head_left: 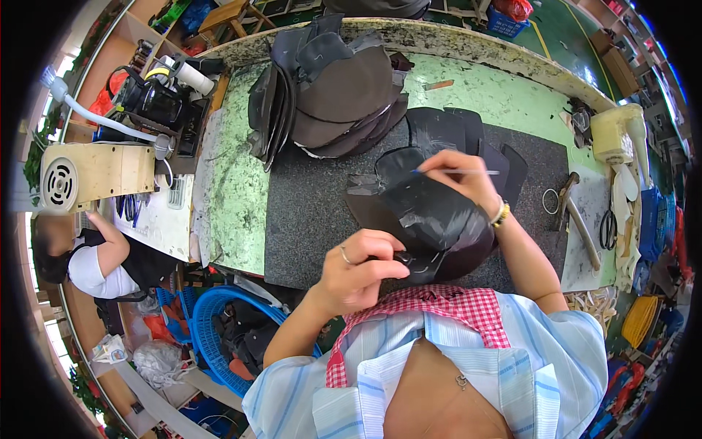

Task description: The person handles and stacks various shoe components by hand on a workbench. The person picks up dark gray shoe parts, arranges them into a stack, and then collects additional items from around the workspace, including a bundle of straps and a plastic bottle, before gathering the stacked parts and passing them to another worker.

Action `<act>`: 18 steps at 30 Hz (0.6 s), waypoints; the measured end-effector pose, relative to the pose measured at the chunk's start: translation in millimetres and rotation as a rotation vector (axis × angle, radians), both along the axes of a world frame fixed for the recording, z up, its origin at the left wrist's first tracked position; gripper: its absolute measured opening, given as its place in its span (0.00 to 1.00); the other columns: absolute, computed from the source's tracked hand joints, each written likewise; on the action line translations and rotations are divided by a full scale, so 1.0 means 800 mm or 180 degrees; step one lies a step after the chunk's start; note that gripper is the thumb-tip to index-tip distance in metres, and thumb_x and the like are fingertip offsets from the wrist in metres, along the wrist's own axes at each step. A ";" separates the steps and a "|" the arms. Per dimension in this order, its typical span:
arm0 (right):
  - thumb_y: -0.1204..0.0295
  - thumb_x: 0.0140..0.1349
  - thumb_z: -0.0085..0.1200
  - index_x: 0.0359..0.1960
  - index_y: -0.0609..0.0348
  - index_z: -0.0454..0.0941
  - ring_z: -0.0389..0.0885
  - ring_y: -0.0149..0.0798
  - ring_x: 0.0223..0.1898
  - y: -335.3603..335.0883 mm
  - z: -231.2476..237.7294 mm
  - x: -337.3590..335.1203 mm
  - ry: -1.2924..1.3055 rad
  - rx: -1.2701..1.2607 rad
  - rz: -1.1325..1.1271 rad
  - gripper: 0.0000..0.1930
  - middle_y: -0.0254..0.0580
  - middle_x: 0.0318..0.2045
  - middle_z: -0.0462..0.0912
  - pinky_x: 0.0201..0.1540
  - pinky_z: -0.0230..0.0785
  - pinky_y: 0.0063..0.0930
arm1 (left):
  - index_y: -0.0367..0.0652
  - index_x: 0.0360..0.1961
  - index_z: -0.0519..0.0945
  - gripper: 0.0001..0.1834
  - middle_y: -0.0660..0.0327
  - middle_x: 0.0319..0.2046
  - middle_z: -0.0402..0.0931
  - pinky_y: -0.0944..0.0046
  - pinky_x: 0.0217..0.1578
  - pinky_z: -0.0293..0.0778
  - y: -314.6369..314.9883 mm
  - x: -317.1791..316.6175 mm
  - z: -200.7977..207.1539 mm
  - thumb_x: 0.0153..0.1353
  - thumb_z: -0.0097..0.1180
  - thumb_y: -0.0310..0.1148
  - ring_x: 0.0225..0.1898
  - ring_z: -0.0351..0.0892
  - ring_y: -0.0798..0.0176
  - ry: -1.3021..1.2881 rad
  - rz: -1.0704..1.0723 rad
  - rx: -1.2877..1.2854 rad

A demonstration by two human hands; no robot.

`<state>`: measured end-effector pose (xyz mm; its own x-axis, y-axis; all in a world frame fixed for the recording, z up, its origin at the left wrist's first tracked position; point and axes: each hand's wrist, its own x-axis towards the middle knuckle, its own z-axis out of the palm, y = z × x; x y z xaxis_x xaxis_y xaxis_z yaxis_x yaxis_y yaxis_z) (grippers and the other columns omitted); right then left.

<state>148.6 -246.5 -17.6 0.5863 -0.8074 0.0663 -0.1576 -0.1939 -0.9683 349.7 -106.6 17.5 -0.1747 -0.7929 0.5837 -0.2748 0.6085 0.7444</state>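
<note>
A glossy black leather-like piece [428, 212], bent into a curve, is held close to my body over the dark speckled mat [307, 219]. My left hand [360, 269], with a ring on one finger, pinches its near left edge. In my right hand [468, 181] is a thin pale pen [479, 172] with a blue tip, held over the far edge of the piece. More flat black pieces [439, 128] lie on the mat just beyond. Beneath the held piece, a dark brown one [362, 208] shows in part.
A tall stack of dark cut pieces [344, 88] stands at the far side. On the right lie a hammer [583, 227] and black-handled scissors [608, 230]. A blue basket [212, 322] of scraps sits at lower left. Another person [102, 267] is at the left by a machine [102, 175].
</note>
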 end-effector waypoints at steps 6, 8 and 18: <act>0.74 0.52 0.55 0.33 0.66 0.77 0.76 0.27 0.28 -0.005 -0.011 0.023 0.1052 -0.0546 0.0015 0.08 0.35 0.27 0.80 0.32 0.70 0.24 | 0.42 0.30 0.80 0.14 0.59 0.32 0.74 0.65 0.37 0.73 -0.047 0.011 0.009 0.42 0.57 0.13 0.38 0.79 0.58 -0.0459 0.0102 0.0617; 0.75 0.54 0.54 0.33 0.65 0.77 0.75 0.26 0.26 -0.019 -0.040 0.006 -0.0536 0.0438 -0.0318 0.07 0.33 0.25 0.78 0.30 0.68 0.22 | 0.41 0.33 0.79 0.14 0.58 0.35 0.75 0.65 0.41 0.72 -0.079 0.008 -0.014 0.44 0.57 0.14 0.40 0.78 0.58 -0.0439 0.0285 0.0778; 0.80 0.63 0.44 0.39 0.66 0.72 0.68 0.24 0.23 0.024 -0.009 -0.070 -0.1832 -0.0532 -0.2359 0.06 0.36 0.26 0.72 0.35 0.77 0.27 | 0.44 0.31 0.75 0.12 0.57 0.37 0.71 0.60 0.39 0.73 -0.077 -0.007 -0.026 0.45 0.62 0.21 0.38 0.75 0.52 -0.0844 0.0664 0.0662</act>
<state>92.5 -227.0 -25.1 -0.2293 -0.9144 0.3335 0.1961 -0.3790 -0.9044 344.4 -168.4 -3.1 -0.1203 -0.9239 0.3633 -0.5758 0.3631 0.7325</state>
